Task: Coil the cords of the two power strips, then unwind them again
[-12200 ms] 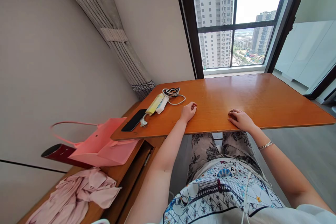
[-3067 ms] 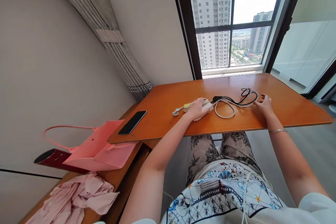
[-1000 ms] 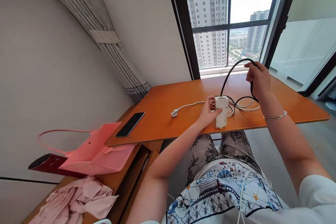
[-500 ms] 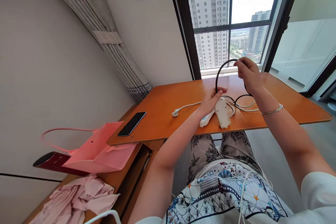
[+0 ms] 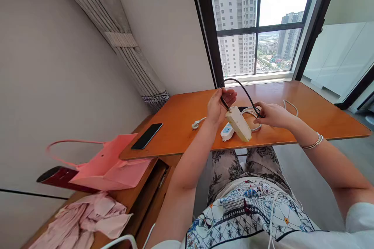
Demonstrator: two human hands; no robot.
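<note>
My left hand [image 5: 218, 106] grips a black cable [image 5: 242, 86] close to where it enters a cream, box-like block [image 5: 239, 123]. That block is tilted and looks like the back of a power strip. From the left hand the cable arcs over to my right hand [image 5: 273, 115], whose fingers are closed on it above the coils. Partly behind the block, a white power strip [image 5: 227, 132] with blue sockets lies on the table. Its white cord [image 5: 256, 128] is coiled beside it, and a white plug [image 5: 195, 125] lies to the left.
A black phone [image 5: 147, 136] rests at the left end of the wooden table [image 5: 181, 116]. Below it, a pink bag [image 5: 113, 163] and crumpled pink cloth [image 5: 93, 218] occupy a lower cabinet. A window [image 5: 257, 27] stands behind the table.
My right hand has come down from its raised position toward the coils. The left hand has moved left and lifted the cable end, tilting the cream block. The black cable's arc is lower.
</note>
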